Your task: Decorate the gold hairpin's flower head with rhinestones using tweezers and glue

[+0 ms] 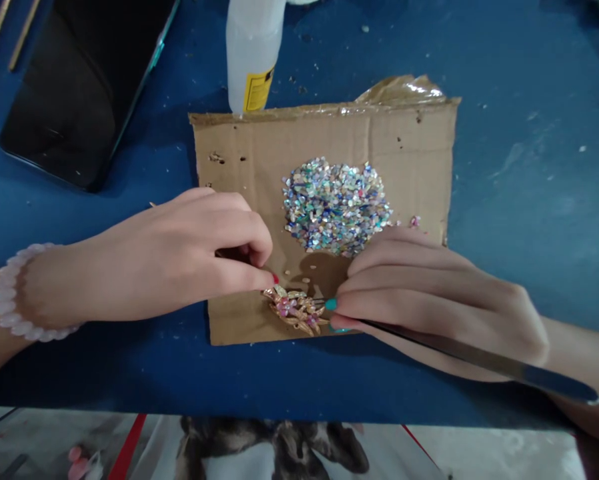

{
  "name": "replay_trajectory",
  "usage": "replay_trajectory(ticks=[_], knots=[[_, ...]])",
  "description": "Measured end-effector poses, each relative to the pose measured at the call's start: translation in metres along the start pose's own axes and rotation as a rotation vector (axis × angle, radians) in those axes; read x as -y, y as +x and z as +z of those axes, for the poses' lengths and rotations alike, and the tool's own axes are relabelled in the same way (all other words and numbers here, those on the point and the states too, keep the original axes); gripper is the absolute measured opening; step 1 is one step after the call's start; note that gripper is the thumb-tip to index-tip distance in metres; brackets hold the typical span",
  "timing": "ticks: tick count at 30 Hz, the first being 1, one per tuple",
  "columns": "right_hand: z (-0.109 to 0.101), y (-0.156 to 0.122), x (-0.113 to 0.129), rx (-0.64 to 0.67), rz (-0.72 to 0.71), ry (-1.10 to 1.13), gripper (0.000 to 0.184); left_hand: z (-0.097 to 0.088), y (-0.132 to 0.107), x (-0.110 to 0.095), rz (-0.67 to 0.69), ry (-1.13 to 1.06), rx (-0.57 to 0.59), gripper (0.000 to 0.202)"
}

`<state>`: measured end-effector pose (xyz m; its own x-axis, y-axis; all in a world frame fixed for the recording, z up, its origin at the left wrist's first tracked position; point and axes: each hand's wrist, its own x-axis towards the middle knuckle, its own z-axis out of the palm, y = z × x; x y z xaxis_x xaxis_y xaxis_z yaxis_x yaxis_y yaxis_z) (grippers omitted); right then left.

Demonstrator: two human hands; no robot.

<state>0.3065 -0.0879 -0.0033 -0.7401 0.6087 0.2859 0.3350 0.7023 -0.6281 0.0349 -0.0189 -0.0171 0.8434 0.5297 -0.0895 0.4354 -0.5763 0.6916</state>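
Golden ornament (297, 311) on cardboard (413, 160), heaped shiny chips (335, 207), translucent bottle (253, 50), contents unclear

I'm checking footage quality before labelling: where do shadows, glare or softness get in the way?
Head view: a soft shadow darkens the cardboard between the chip pile and the ornament; head view: glare whitens spots on the tape along the far edge; head view: the tips of the tweezers look soft, so contact is hard to judge.
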Motion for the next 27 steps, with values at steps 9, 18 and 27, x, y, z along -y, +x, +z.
replay_trajectory(ticks=[9,18,27], knots=[[0.000,0.001,0.001,0.035,0.056,0.037,0.012,0.002,-0.003,0.000,-0.017,0.002,-0.004,0.023],[0.005,0.002,0.002,0.016,0.053,0.006,0.010,0.002,-0.002,0.001,-0.029,0.002,0.011,0.026],[-0.004,0.000,0.008,0.042,0.090,0.001,0.010,0.001,-0.001,-0.001,-0.039,-0.023,0.027,0.023]])
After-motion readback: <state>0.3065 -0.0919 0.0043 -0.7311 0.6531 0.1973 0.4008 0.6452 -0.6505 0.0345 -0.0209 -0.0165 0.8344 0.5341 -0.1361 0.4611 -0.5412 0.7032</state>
